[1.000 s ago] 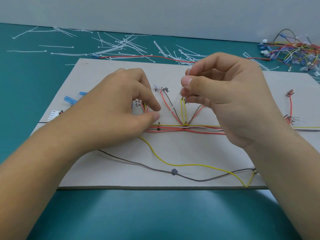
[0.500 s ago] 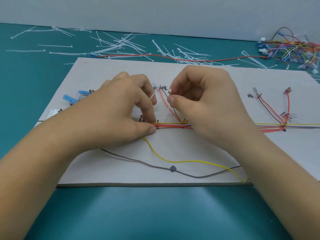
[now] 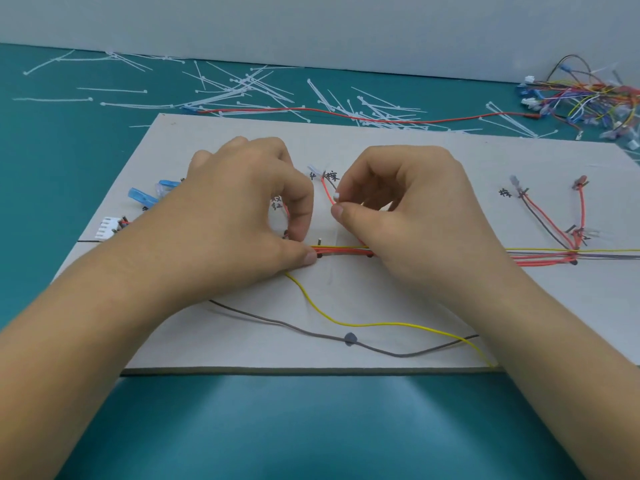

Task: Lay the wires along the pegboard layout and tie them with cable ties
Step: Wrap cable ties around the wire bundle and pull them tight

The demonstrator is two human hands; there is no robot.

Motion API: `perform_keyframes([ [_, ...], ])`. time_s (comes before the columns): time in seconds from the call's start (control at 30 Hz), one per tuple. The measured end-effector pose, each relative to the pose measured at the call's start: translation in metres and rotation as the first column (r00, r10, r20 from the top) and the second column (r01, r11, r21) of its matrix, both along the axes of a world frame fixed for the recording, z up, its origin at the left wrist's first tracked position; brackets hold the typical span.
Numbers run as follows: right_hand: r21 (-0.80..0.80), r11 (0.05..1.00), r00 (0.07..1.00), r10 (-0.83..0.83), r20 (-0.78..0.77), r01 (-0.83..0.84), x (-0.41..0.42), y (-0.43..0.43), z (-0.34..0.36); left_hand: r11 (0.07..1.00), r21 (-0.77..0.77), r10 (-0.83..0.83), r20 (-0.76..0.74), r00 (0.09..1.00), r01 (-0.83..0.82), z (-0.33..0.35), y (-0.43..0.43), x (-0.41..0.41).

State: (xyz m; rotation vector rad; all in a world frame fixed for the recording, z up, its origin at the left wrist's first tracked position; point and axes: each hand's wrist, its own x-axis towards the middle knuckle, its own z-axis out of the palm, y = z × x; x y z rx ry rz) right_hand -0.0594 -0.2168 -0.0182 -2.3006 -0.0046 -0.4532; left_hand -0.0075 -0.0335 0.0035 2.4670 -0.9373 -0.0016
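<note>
On the grey pegboard (image 3: 381,299) atop a teal mat (image 3: 52,168), your left hand (image 3: 235,216) pinches the mid-board wire bundle (image 3: 343,251) steady, apparently so your right hand (image 3: 408,216), pinching a white cable tie (image 3: 336,195), can bind it.

Left hand (image 3: 235,216), pinching the wire bundle (image 3: 343,251), and right hand (image 3: 415,220), pinching a cable tie (image 3: 336,195), are crowding the pegboard (image 3: 415,140) centre, leaving a narrow gap between them with an upright peg (image 3: 320,241) standing in it. Yellow wire (image 3: 363,324) and grey wire (image 3: 277,322) are looping across the near half. Far strip is lying bare; loose ties (image 3: 242,88), red wire (image 3: 346,115) and wire heap (image 3: 588,95) are littering the table (image 3: 311,427) behind.
</note>
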Motion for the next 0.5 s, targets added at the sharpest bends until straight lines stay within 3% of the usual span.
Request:
perform_keyframes([
  [0.23,0.008,0.998,0.998,-0.065,0.022,0.065,-0.001,0.0,0.002,0.997,0.073,0.004,0.049,0.999,-0.007,0.002,0.001,-0.01],
  [0.5,0.01,0.996,0.995,-0.092,0.029,0.092,-0.003,0.002,0.004,0.989,0.147,0.032,-0.02,0.999,-0.029,0.001,-0.004,-0.017],
])
